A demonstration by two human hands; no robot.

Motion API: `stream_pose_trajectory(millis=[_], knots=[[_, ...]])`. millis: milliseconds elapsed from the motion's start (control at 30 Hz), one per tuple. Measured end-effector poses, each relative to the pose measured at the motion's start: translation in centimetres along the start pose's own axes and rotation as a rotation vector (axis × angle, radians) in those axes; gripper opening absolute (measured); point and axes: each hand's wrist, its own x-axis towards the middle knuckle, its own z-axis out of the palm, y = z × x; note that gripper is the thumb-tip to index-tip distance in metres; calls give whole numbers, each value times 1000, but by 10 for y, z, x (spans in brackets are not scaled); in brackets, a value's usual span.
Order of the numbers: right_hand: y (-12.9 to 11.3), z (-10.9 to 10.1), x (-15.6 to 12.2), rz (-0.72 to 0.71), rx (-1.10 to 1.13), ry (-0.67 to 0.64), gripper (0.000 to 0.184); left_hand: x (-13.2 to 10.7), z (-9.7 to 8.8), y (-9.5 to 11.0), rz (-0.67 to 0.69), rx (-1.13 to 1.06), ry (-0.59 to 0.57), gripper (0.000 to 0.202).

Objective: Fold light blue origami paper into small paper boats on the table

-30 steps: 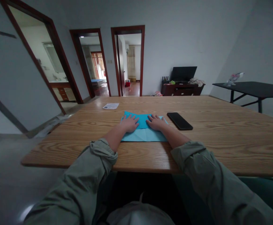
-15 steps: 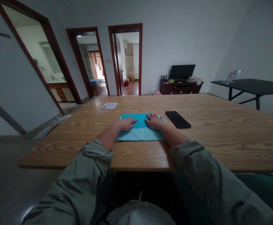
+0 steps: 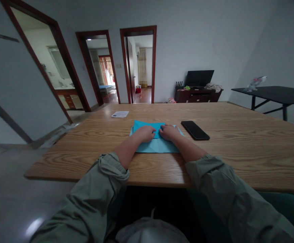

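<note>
Both hands on the blue paper, fingers bent, grip unclear

Your left hand is over the left-middle of the blue paper, fingers curled in toward the center. Can't tell if it's pinching a layer or only pressing down; the back of the hand hides the contact.

Your right hand is on the right part of the same sheet, fingers bent, fingertips pointing at the left hand. Partly closed; can't tell if it has hold of an edge. Small gap between the two hands, brighter blue showing there.

Paper lies on the wooden table, in front of you, close to the near edge but not touching it. It's folded: brighter blue layer on the far side, paler blue layer on the near side with creases in it. Far left corner comes to a point.

Phone lies screen dark just right of the paper, not touching. White card with print lies farther back, left of the paper.

Your sleeves are rolled to the forearms. Beyond the table: TV on a dark cabinet, black table off to the right.
</note>
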Motion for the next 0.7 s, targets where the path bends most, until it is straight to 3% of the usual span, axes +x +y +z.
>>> stream_pose_trajectory(millis=[167, 300, 500, 700], knots=[[1, 1, -2, -6, 2, 8, 51, 9, 23, 12, -9, -81, 80, 41], [2, 0, -3, -13, 10, -1, 50, 12, 35, 14, -29, -83, 24, 44], [3, -1, -4, -22, 24, -7, 53, 15, 40, -3, -149, -97, -118, 51], [4, 2, -4, -8, 36, -39, 60, 17, 40, -17, -221, -72, -136, 65]])
